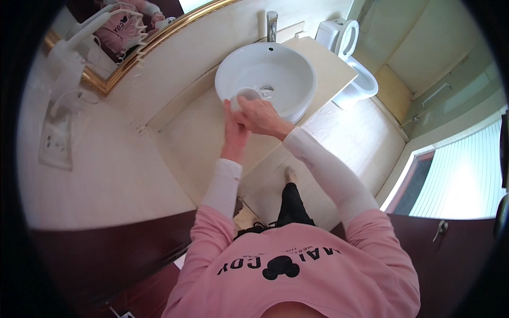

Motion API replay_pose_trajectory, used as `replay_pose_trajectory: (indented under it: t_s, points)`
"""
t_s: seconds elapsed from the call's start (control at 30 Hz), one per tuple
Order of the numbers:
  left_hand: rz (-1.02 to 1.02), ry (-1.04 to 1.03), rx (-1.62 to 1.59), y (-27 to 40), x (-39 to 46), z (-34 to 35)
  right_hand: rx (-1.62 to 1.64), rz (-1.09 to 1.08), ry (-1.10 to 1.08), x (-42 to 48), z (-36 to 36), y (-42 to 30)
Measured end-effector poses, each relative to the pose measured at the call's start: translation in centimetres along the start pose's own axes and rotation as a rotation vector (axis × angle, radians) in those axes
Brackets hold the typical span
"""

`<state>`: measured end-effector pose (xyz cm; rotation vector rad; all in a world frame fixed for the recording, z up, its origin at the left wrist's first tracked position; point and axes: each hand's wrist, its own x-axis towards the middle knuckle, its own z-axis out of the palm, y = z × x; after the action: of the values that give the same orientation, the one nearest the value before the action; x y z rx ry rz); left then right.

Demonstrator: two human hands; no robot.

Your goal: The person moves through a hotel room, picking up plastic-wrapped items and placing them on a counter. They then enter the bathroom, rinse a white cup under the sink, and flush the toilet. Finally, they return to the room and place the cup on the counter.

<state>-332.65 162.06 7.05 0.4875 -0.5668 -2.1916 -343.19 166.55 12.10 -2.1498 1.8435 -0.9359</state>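
Note:
A white cup (249, 94) is tilted over the near left rim of the round white washbasin (294, 71), and clear water appears to spill from its mouth near the drain. My right hand (260, 115) grips the cup from the near side, fingers curled round it. Close against it, my left hand (235, 129) is raised beside the cup's left side; whether it grips the cup or only touches it is hard to tell. A chrome faucet (272, 26) stands behind the basin.
The basin rests on a beige stone countertop (191, 135). A gold-framed mirror (159, 43) hangs at upper left, near a wall-mounted hair dryer (75, 47) with a coiled cord and a wall socket (57, 139). A toilet (360, 81) with raised lid stands right. Dark red doors flank me.

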Motion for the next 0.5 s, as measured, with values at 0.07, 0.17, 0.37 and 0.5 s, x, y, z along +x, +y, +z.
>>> replay_pose_trajectory:
  t_s: [0.07, 0.17, 0.37, 0.5]
  points:
    - [-0.078, 0.079, 0.052, 1.6, 3.4, 0.6, -0.033, -0.397, -0.097, 2.2, -0.5, 5.0]
    - [-0.242, 0.155, 0.039, 0.8, 8.2, 0.4, 0.069, 0.011, -0.114, 5.5, -0.2, 10.1]
    - [-0.064, 0.227, -0.151, -2.4, 13.0, -4.2, 0.067, -0.219, -0.142, 7.5, 3.1, 15.5]
    - [-0.317, 0.597, -0.279, -4.5, 14.4, 0.2, -0.197, -0.150, -0.425, 9.1, 0.5, 21.8]
